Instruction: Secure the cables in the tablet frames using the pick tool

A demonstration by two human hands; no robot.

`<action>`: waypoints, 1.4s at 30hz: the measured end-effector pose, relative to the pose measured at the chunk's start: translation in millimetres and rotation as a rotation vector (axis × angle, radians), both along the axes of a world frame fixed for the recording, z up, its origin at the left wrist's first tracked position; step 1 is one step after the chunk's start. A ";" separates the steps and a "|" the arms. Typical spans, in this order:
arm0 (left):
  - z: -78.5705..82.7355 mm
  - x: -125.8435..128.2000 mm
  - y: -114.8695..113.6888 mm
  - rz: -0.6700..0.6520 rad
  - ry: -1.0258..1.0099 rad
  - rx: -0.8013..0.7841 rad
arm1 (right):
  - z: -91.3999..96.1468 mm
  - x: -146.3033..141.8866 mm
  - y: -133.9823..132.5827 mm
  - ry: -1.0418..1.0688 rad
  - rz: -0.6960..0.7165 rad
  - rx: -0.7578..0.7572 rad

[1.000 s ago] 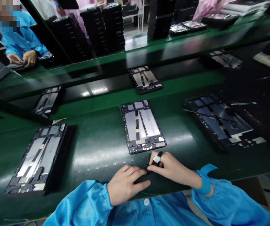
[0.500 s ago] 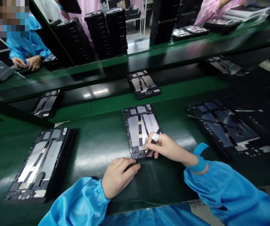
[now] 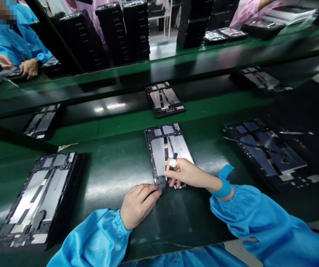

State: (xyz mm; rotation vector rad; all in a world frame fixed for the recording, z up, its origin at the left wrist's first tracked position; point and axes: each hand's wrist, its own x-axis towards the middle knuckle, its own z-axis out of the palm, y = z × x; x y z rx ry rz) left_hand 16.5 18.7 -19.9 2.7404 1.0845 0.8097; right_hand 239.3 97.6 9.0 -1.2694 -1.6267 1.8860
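I have a wide bare lane of green bench (image 3: 115,163) between the near-left tablet (image 3: 38,198) and the middle tablet (image 3: 157,155). My approach to the middle tablet's near edge is blocked by the left hand (image 3: 138,205) at one corner and the right hand (image 3: 185,172) with its black tool (image 3: 175,157). The right forearm crosses the gap toward the near-right tablet (image 3: 267,152). Behind, the rear tablet (image 3: 165,99) narrows my way; a slanting beam (image 3: 17,135) bars the far left.

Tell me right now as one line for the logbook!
Right hand: holding pen-like tool over open device | Left hand: at its near left corner | Blue wristband: right wrist
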 end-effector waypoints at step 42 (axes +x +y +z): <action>0.3 -2.5 -0.3 -0.008 0.151 0.010 | 2.7 33.2 -31.9 -0.193 -0.153 0.383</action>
